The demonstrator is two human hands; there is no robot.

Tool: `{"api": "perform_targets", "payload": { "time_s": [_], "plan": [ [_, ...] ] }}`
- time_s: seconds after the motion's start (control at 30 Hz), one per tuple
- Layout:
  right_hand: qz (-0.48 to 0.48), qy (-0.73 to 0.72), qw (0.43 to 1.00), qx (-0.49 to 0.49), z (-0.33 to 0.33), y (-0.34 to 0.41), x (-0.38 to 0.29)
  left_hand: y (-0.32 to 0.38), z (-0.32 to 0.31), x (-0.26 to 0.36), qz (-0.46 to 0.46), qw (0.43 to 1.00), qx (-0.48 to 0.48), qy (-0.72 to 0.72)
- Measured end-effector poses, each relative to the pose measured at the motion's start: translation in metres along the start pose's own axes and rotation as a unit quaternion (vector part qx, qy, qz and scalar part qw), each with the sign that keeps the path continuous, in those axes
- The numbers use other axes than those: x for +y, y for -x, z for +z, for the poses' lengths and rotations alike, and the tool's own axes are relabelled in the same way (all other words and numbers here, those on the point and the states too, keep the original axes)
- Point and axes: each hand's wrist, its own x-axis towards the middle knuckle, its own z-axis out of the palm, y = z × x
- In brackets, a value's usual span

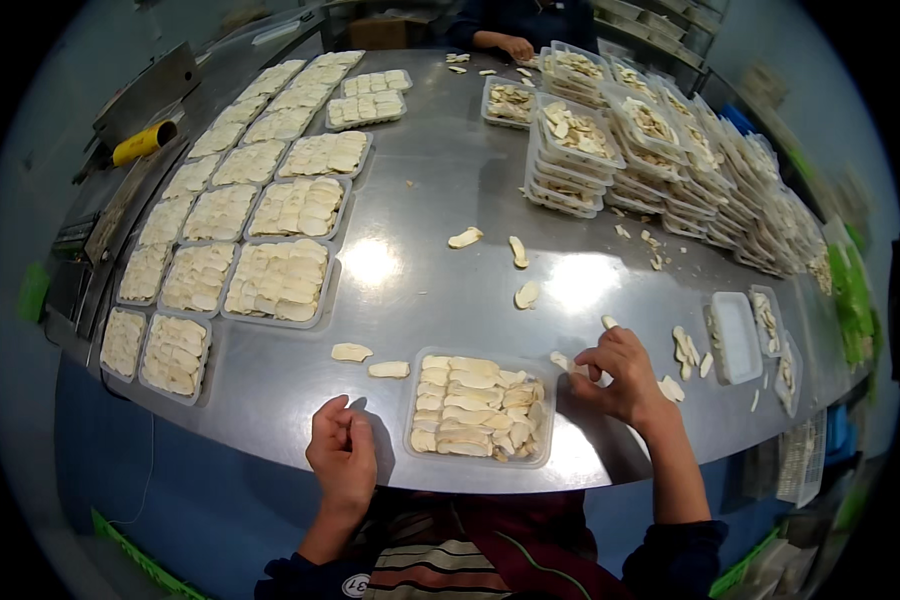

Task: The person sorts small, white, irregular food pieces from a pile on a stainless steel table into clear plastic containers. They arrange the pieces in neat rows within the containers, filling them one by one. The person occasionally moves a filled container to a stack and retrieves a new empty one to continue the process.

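Note:
A clear plastic tray (480, 409) of pale dried slices, perhaps mushroom, lies at the near table edge. Long slices lie in rows on its left and middle; smaller, rougher pieces fill its right. My left hand (343, 442) is raised left of the tray, fingers curled and apart, holding nothing. To the tray's right, my right hand (616, 375) has thumb and forefinger curved beside a small slice (561, 361); whether they touch it I cannot tell. Another slice (609, 322) shows at its fingertips. Two loose slices (388, 369) lie beyond my left hand.
Trays of neatly rowed slices (276, 279) cover the steel table's left side. Tall stacks of filled trays (570, 161) stand at the back right. Small trays (736, 337) and loose slices (685, 352) lie at right. A co-worker's hand (517, 48) is at the far edge.

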Motion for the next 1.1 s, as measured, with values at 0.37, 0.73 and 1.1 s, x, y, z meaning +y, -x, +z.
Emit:
{"api": "perform_targets", "payload": {
  "time_s": [0.37, 0.73, 1.1],
  "plan": [
    [-0.121, -0.02, 0.991, -0.044, 0.029, -0.048, -0.034, 0.001, 0.002, 0.0, 0.023, 1.0, 0.003, -0.012],
    [-0.079, -0.005, 0.996, -0.037, 0.02, -0.052, -0.038, 0.001, 0.0, 0.001, 0.021, 1.0, -0.002, -0.019],
    [-0.161, -0.005, 0.976, -0.149, 0.067, -0.139, -0.088, -0.002, 0.0, -0.005, 0.079, 0.997, 0.025, -0.005]
  ]
}}
